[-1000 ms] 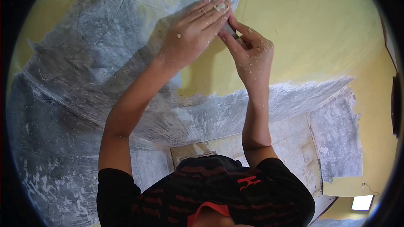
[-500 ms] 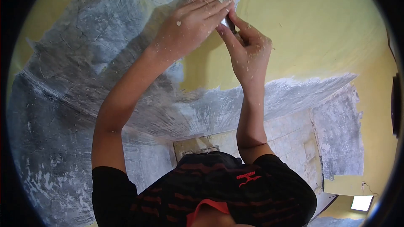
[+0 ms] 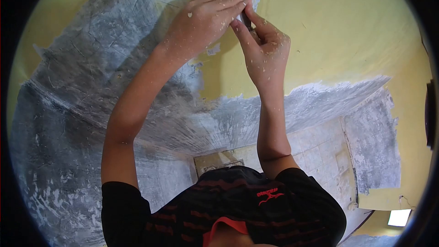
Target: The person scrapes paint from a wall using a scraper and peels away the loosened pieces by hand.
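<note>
My left hand (image 3: 208,18) is laid over the head of a scraper, its fingers long, close together and pressed on the tool. Pale paint flakes cling to its skin. From below, my right hand (image 3: 267,48) grips the scraper (image 3: 244,20) between thumb and fingers. Only a small shiny metal part of it shows between the hands; its edge is hidden. Both hands are up against the wall, where yellow paint (image 3: 329,32) meets a stripped grey patch (image 3: 105,36).
Ragged bare grey plaster (image 3: 219,123) runs along the lower wall. Below lies a tiled floor (image 3: 315,151), partly behind my body. Another grey patch (image 3: 372,142) is on the yellow wall at right. A bright white rectangle (image 3: 399,217) shows at lower right.
Both hands and the scraper have shifted slightly up and left in view. A small grey bare spot now shows below my left hand's wrist side. The grip looks the same.
</note>
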The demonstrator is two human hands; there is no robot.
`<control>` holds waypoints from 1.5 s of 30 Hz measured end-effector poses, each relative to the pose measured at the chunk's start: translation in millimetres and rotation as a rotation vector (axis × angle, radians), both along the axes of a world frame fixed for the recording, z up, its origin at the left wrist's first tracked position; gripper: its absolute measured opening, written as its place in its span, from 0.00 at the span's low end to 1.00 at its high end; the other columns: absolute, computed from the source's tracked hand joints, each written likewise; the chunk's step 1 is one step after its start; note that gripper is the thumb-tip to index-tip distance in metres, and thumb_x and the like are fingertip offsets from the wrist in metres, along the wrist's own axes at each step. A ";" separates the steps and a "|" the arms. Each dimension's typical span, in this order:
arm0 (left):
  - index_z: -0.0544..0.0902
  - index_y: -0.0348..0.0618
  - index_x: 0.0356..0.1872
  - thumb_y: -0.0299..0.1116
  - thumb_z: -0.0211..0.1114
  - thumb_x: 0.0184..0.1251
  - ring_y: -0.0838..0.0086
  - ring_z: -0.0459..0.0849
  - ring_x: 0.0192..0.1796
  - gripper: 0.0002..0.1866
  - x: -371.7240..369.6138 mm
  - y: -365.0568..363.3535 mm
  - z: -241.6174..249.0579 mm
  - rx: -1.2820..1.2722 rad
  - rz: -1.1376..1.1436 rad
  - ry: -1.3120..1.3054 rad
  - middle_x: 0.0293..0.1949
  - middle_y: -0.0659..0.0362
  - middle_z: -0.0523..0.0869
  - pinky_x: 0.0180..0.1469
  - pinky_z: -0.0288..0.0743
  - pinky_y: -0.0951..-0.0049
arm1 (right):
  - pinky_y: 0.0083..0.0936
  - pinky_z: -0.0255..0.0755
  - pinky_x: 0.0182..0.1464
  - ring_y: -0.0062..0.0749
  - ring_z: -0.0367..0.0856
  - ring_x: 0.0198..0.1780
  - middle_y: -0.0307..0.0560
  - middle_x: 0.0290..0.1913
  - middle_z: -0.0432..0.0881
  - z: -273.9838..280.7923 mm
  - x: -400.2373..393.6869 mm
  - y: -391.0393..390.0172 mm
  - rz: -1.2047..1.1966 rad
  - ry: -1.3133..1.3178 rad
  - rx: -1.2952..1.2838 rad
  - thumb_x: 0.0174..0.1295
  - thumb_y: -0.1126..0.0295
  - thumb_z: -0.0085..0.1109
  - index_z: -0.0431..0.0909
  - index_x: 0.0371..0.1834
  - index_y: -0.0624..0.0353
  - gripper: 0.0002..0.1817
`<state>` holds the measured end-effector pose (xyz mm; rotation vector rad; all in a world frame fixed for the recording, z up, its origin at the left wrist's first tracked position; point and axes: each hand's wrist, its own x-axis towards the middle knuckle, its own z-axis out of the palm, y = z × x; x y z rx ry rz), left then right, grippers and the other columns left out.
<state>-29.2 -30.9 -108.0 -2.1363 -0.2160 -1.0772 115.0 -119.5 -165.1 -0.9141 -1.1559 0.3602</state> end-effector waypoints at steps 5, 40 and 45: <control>0.93 0.39 0.58 0.19 0.77 0.56 0.64 0.90 0.68 0.25 -1.6 -9.1 0.2 -0.025 -0.016 0.029 0.62 0.57 0.94 0.76 0.83 0.61 | 0.17 0.59 0.29 0.11 0.61 0.27 0.28 0.21 0.68 -9.5 -2.7 -1.4 -0.027 -0.016 0.013 0.69 0.72 0.77 0.88 0.66 0.71 0.24; 0.90 0.41 0.66 0.21 0.74 0.60 0.61 0.88 0.70 0.28 -6.4 -7.7 23.9 -0.112 0.013 0.035 0.67 0.56 0.91 0.77 0.81 0.61 | 0.19 0.61 0.29 0.11 0.63 0.28 0.31 0.23 0.72 15.2 4.6 6.3 0.029 -0.048 0.024 0.70 0.69 0.76 0.88 0.66 0.72 0.24; 0.90 0.42 0.66 0.21 0.75 0.60 0.61 0.88 0.71 0.29 -6.8 -9.3 27.5 -0.129 -0.002 0.039 0.68 0.56 0.91 0.77 0.80 0.60 | 0.19 0.60 0.29 0.11 0.62 0.28 0.30 0.22 0.70 19.9 3.7 0.1 0.029 -0.039 0.026 0.70 0.71 0.76 0.87 0.67 0.72 0.24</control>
